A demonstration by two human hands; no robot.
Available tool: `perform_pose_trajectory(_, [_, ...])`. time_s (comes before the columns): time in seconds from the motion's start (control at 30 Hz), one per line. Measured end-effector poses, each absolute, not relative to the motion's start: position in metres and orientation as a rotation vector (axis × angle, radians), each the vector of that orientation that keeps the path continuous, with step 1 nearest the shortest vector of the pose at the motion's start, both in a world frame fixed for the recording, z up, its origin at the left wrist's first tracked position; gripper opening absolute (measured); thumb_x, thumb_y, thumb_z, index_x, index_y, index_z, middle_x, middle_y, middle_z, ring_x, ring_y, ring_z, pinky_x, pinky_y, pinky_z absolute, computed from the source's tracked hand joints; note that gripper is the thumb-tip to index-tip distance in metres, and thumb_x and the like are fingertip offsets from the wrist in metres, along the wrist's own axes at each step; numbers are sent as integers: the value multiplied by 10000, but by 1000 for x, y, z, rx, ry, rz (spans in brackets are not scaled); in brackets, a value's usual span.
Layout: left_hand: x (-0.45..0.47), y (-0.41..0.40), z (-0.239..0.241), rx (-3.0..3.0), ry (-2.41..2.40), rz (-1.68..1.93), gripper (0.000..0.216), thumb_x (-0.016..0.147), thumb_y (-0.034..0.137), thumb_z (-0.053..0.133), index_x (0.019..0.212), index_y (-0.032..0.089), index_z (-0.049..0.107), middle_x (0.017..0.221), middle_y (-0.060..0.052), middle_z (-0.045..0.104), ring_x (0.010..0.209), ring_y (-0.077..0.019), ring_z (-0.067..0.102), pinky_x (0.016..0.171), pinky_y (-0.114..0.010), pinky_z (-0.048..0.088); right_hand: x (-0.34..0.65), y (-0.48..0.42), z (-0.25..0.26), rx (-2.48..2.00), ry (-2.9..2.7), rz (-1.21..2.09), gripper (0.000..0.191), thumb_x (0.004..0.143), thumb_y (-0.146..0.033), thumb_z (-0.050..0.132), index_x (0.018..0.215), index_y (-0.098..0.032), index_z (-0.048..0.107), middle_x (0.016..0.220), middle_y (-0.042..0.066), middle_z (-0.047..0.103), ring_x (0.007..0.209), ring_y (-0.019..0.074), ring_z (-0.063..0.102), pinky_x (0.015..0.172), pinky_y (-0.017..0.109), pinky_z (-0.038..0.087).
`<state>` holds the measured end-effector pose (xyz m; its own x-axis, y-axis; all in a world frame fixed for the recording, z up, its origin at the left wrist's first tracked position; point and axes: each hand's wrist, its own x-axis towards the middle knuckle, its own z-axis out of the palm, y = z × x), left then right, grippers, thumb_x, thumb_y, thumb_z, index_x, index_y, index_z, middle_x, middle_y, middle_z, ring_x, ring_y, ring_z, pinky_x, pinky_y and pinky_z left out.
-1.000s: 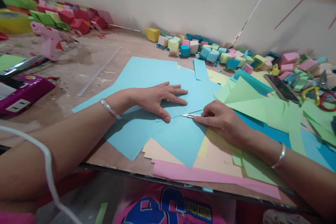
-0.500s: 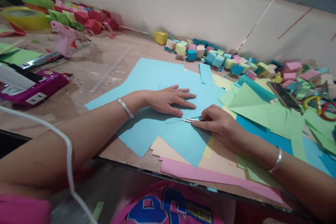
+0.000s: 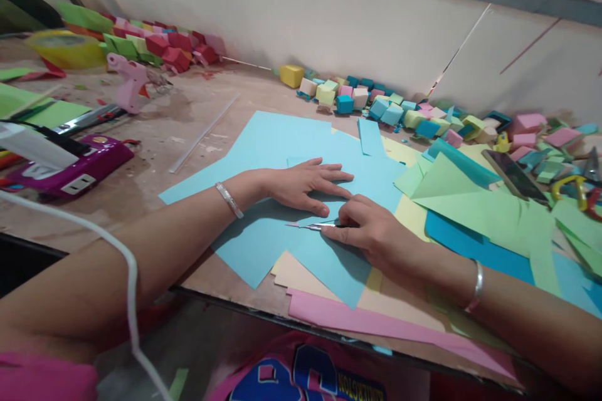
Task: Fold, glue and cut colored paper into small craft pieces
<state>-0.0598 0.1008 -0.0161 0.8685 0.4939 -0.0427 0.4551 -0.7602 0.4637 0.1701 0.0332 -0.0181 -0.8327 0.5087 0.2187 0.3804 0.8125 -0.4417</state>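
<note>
My left hand (image 3: 301, 185) lies flat, fingers stretched out, pressing a folded light blue paper sheet (image 3: 371, 175) onto a larger light blue sheet (image 3: 263, 144). Just in front of it, my right hand (image 3: 364, 232) pinches a thin metal blade (image 3: 313, 225) whose tip points left along the folded sheet's near edge. Both wrists wear silver bangles. Cream, pink and yellow sheets lie underneath the blue ones.
Green and darker blue sheets (image 3: 475, 207) spread to the right, with a phone (image 3: 515, 177) and scissors (image 3: 576, 188). Several small coloured paper cubes (image 3: 390, 109) line the wall. At left stand a pink glue gun (image 3: 129, 80), a magenta device (image 3: 70, 169) and a white cord (image 3: 126, 276).
My right hand has slid the blade leftward along the folded sheet's near edge, past my left thumb. My left hand stays pressed on the paper. The camera has shifted slightly.
</note>
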Motion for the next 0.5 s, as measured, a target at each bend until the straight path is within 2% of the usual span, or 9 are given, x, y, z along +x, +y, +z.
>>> perform_pose_trajectory(0.07, [-60, 100, -14, 2554, 681, 152, 564, 851, 514, 594, 1388, 373, 498, 1576, 6, 308, 1466, -322, 206, 1181, -497, 43, 165, 31, -15, -771, -2638, 639, 240, 967, -325, 492, 892, -177, 665, 847, 70, 580, 847, 200, 501, 713, 328, 402])
perform_pose_trajectory(0.17, [-58, 97, -10, 2557, 717, 203, 488, 844, 501, 603, 1322, 410, 563, 1531, 7, 395, 1437, -321, 290, 1178, -493, 116, 161, 25, -5, -874, -2654, 704, 300, 893, -451, 609, 763, -182, 632, 750, 10, 570, 698, 136, 499, 609, 257, 401])
perform_pose_trajectory(0.23, [-61, 99, -12, 2588, 773, 222, 481, 838, 498, 609, 1312, 432, 563, 1507, 18, 425, 1420, -322, 330, 1175, -514, 129, 161, 24, 4, -724, -2775, 784, 320, 906, -475, 583, 824, -178, 671, 752, 5, 564, 714, 125, 497, 607, 237, 395])
perform_pose_trajectory(0.3, [-68, 108, -20, 2647, 777, 221, 464, 867, 479, 578, 1328, 451, 533, 1513, 50, 401, 1421, -321, 328, 1166, -555, 139, 168, 26, 11, -533, -2860, 613, 240, 988, -293, 469, 1070, -246, 690, 737, -17, 540, 735, 122, 486, 619, 228, 373])
perform_pose_trajectory(0.37, [-75, 120, -30, 2733, 776, 282, 490, 861, 484, 571, 1344, 497, 491, 1520, 86, 381, 1417, -321, 336, 1171, -563, 152, 184, 26, 14, -533, -2833, 368, 381, 988, -137, 363, 1214, -246, 649, 757, -3, 555, 737, 133, 481, 652, 245, 383])
perform_pose_trajectory(0.43, [-79, 130, -40, 2835, 680, 219, 572, 800, 488, 613, 1351, 528, 464, 1513, 116, 385, 1414, -344, 335, 1162, -574, 223, 207, 21, 14, -683, -2686, 180, 411, 954, -92, 352, 1205, -189, 663, 802, 35, 594, 750, 151, 496, 693, 271, 413])
perform_pose_trajectory(0.5, [-80, 134, -45, 2835, 712, 389, 574, 752, 518, 608, 1317, 532, 509, 1485, 124, 433, 1415, -374, 319, 1137, -594, 294, 237, 11, 14, -876, -2478, 128, 344, 933, -123, 420, 1137, -159, 694, 834, 65, 628, 766, 160, 532, 708, 284, 447])
